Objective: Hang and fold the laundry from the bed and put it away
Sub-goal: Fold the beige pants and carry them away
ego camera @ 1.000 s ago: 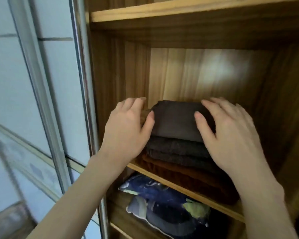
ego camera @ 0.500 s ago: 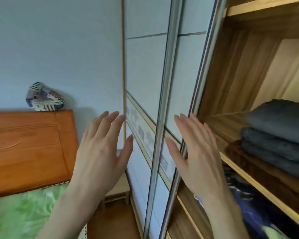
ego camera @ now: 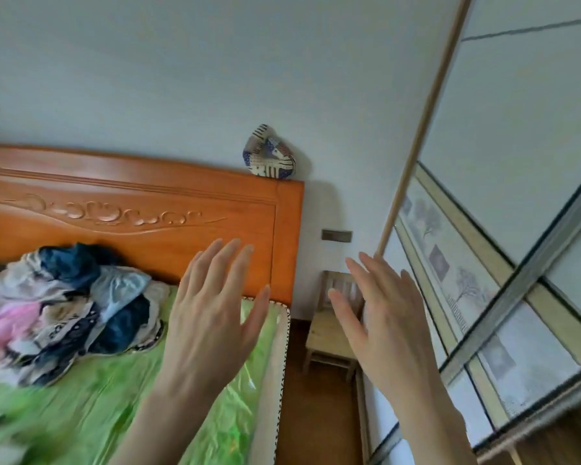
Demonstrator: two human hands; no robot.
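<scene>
Our left hand and right hand are both spread and grasp nothing. The heap of mixed crumpled laundry lies by the headboard edge of the green-sheeted bed. It sits to our left, nearer the left hand.

I see both hands raised in open air, fingers straight, holding nothing: the left hand over the bed's right edge, the right hand over the gap beside the bed. Between the hands I see free space. Left of the left hand, the green bedsheet lies flat and bare up to the laundry pile, which is well apart from both hands. The wooden headboard closes the far side of the bed. The floor gap is narrow: a small wooden stool stands in it, and the sliding wardrobe door bounds it on the right.
</scene>
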